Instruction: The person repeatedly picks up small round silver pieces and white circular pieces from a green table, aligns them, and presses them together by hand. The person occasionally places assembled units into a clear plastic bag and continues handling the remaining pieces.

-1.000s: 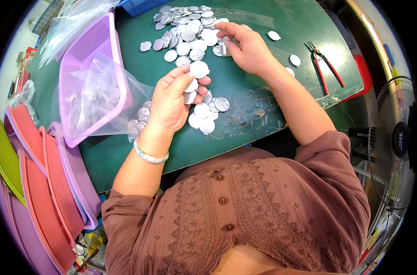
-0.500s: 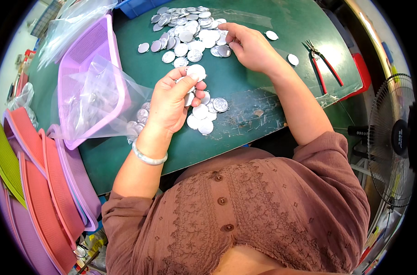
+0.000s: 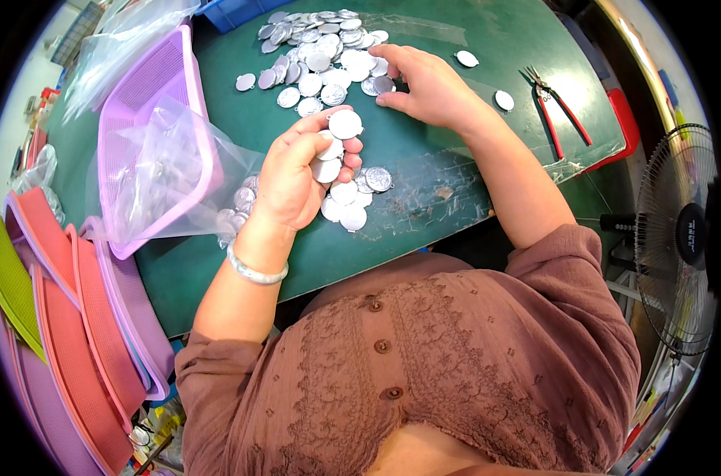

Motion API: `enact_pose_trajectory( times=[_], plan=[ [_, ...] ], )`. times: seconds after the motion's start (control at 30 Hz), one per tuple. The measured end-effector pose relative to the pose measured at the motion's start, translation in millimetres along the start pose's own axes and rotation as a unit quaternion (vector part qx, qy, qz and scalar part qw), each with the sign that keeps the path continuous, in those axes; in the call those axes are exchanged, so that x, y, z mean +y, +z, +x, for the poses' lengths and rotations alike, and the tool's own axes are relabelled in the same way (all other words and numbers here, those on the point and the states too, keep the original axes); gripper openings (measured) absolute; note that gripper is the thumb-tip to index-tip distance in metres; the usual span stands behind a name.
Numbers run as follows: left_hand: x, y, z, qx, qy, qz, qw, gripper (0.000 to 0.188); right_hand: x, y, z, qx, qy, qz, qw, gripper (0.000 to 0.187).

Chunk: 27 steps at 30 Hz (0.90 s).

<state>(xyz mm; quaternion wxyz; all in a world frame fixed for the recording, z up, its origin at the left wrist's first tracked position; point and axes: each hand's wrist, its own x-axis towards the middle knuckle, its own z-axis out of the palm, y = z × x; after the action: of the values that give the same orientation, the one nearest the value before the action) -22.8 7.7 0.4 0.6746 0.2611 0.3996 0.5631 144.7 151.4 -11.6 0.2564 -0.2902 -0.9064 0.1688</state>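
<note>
My left hand (image 3: 291, 176) is closed around several flat, round silver medallions with small loops, and one medallion (image 3: 345, 124) shows at the fingertips. My right hand (image 3: 433, 89) reaches to the right edge of a big heap of loose medallions (image 3: 318, 61). Its thumb and fingers are apart there, with nothing visibly gripped; some fingertips are hidden. Just under the left hand, a smaller cluster of medallions (image 3: 352, 216) lies on the green table (image 3: 424, 208). More medallions (image 3: 237, 208) sit beside my left wrist, partly under clear plastic.
A purple basket (image 3: 107, 159) with a clear plastic bag (image 3: 170, 151) stands at the left. Stacked coloured baskets (image 3: 79, 333) are beside the table. Red-handled pliers (image 3: 552, 115) and two single medallions (image 3: 504, 101) lie right. A blue bin (image 3: 233, 11) is at the back, a fan (image 3: 678, 238) far right.
My left thumb has shifted, and the medallions in that hand now show more fully, fanned out. My right thumb and fingers have spread wider beside the heap.
</note>
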Motion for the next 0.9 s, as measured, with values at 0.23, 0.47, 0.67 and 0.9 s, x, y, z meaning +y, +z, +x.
enact_pose_trajectory(
  times=[0.23,0.47,0.67,0.9],
  plan=[
    [1,1,-1,-0.004,-0.015,-0.062,0.998,0.041,0,2,0,0.017,-0.022,-0.024,0.999,0.051],
    [-3,-4,-1,0.020,-0.003,-0.002,1.000,0.022,-4,-8,4,0.000,0.058,0.084,0.995,0.042],
    [-1,-2,-1,0.048,0.009,-0.028,0.998,0.017,-18,-14,5,-0.081,0.105,0.453,0.881,0.045],
    [-4,0,2,0.056,0.014,0.004,0.998,0.015,-35,-12,0,-0.125,0.054,0.520,0.843,0.054]
  ],
)
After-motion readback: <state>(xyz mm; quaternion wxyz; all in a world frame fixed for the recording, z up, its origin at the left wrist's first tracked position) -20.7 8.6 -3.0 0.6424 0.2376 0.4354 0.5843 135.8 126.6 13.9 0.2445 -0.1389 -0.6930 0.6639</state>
